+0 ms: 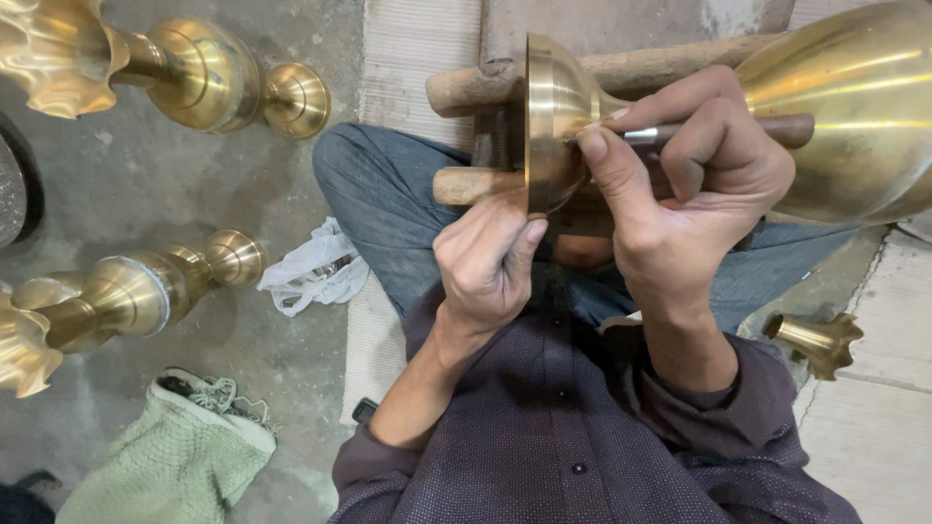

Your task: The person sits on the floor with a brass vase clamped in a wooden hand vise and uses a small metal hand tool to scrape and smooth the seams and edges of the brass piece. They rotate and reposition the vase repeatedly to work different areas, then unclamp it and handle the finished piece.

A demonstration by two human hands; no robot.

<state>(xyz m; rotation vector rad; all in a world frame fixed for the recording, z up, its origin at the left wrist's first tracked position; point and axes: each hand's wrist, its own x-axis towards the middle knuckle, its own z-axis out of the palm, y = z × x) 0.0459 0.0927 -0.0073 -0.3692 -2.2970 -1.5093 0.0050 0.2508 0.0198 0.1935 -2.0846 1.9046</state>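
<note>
Concrete floor, brass vase [854,107] lying sideways, base leftward, hands gripping tool [718,131] and base.

The brass vase [854,107] being worked is cut off at the edge at two o'clock. The tool [718,131] tip is hidden against its base. Two brass vases [126,296] at nine and eleven o'clock are cropped. The dark object [10,189] at nine o'clock cannot be identified.
</note>
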